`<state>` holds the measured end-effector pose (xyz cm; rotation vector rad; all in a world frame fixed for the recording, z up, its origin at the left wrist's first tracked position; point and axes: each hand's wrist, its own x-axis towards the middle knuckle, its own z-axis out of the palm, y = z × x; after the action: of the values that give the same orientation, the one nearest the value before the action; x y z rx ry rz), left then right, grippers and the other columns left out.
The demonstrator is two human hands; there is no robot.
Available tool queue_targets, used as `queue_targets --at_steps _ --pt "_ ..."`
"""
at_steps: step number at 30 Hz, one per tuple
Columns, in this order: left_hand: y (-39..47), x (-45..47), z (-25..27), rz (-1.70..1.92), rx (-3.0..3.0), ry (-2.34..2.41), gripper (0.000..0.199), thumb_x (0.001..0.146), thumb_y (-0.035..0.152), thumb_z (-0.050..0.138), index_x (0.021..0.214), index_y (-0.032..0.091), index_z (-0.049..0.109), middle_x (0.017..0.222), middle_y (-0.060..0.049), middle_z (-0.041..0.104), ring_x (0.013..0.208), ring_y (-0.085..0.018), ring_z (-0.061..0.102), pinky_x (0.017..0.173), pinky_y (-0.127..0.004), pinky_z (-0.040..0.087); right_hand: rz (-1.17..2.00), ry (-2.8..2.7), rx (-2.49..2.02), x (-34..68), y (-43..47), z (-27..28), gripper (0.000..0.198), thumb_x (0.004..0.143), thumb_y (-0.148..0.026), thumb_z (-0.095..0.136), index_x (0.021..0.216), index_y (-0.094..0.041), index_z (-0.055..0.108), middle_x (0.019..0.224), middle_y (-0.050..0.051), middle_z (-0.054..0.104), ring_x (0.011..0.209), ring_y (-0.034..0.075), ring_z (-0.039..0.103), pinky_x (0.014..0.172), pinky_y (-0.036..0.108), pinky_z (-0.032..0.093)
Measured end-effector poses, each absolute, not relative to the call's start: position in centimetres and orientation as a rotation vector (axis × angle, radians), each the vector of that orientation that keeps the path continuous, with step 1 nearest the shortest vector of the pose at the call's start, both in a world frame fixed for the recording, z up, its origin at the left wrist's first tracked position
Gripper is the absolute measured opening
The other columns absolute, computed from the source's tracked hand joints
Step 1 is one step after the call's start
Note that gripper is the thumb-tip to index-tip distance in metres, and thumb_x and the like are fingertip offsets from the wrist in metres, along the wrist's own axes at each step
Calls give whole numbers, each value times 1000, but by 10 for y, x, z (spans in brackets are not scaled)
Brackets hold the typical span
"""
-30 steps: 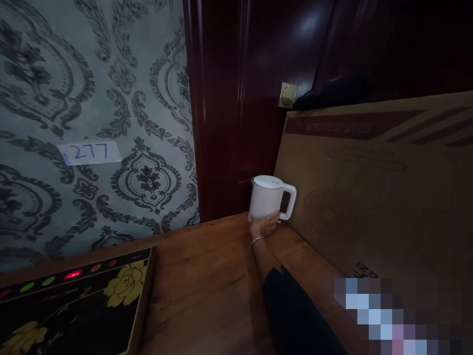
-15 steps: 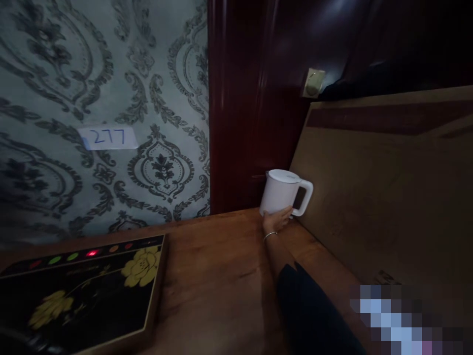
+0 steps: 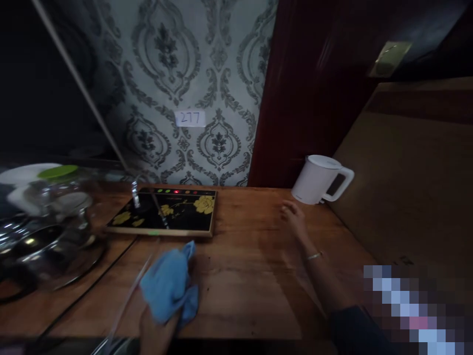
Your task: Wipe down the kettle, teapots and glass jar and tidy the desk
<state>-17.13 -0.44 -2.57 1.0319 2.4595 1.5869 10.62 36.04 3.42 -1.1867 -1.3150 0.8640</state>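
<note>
A white electric kettle [image 3: 318, 180] stands upright at the back right of the wooden counter, its handle turned to the right. Just in front of it, apart from the kettle, is my right hand [image 3: 294, 219], slightly blurred, with loosely bent fingers and nothing in them. A bracelet circles that wrist. At the lower left, my left hand [image 3: 158, 325] grips a crumpled blue cloth [image 3: 168, 283]; the cloth hides most of the fingers. Behind the cloth lies a black induction cooktop [image 3: 181, 209] with yellow flowers and a lit red light.
A steel pot [image 3: 40, 251] and glassware with a green lid [image 3: 58, 171] crowd the left side. A black cable [image 3: 88, 288] and a clear tube [image 3: 127, 301] cross the counter [image 3: 244, 291]. A large cardboard box [image 3: 410, 182] leans at the right. A card marked 277 [image 3: 190, 118] is on the wall.
My right hand has come off the kettle and drawn back toward me. The view has swung left, bringing my left hand with the blue cloth, the pot and the glassware into sight.
</note>
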Motion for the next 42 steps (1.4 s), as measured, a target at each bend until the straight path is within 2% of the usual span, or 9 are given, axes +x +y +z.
queue_targets --at_steps 3,6,9,11,17,20,27,38,42 --pt "-14 -148 -10 1720 844 2318 50 59 62 76 86 20 73 86 -7 79 84 -32 74 74 -42 62 1293 -1703 -810 85 254 41 47 77 -48 71 116 -20 73 113 12 76 98 24 71 82 41 60" --pt "-16 -119 25 1740 805 2042 55 69 63 72 96 16 73 96 -10 80 95 -32 74 91 -45 60 1507 -1964 -521 71 153 44 72 83 -44 73 150 -29 50 146 13 60 119 26 67 96 47 57" --pt "-20 -86 64 1597 963 1670 57 78 62 69 111 16 73 112 -11 78 108 -32 72 101 -46 56 1383 -2019 -423 64 95 42 95 73 -49 82 157 -28 40 165 13 38 148 31 42 115 52 43" --pt "-23 -69 83 1474 1136 1411 65 79 59 71 129 18 67 128 -11 73 120 -32 67 106 -46 53 1273 -1908 -485 64 83 41 87 73 -53 79 150 -24 50 158 15 48 145 33 46 116 52 42" --pt "-18 -91 82 1397 1425 1602 55 87 49 63 132 19 67 135 -15 68 121 -31 66 101 -46 55 1111 -1507 -842 105 112 76 62 75 -50 74 127 -19 62 110 12 76 96 28 73 88 46 60" --pt "-11 -127 57 1436 1455 1996 44 91 40 52 122 16 70 119 -16 74 105 -28 70 92 -46 59 806 -1529 -878 119 141 107 70 76 -50 72 136 -18 55 125 13 70 110 30 67 99 51 54" --pt "-7 -172 6 1206 1808 2549 38 92 29 51 123 14 66 126 -17 70 124 -33 62 107 -52 50 407 -1966 -946 58 234 112 81 76 -45 70 147 -13 48 156 19 45 147 36 37 120 57 29" --pt "-6 -179 -24 941 2073 2634 48 96 35 46 134 11 62 133 -17 68 129 -35 57 107 -53 49 399 -2438 -1210 -40 267 38 69 82 -37 75 147 -23 55 159 17 45 146 45 38 107 67 39" --pt "-5 -192 -33 921 2142 2630 49 94 42 47 129 13 66 130 -15 70 126 -35 59 105 -52 50 362 -2477 -1153 -50 283 36 50 92 -36 69 141 -28 58 149 8 56 136 32 52 109 53 45"
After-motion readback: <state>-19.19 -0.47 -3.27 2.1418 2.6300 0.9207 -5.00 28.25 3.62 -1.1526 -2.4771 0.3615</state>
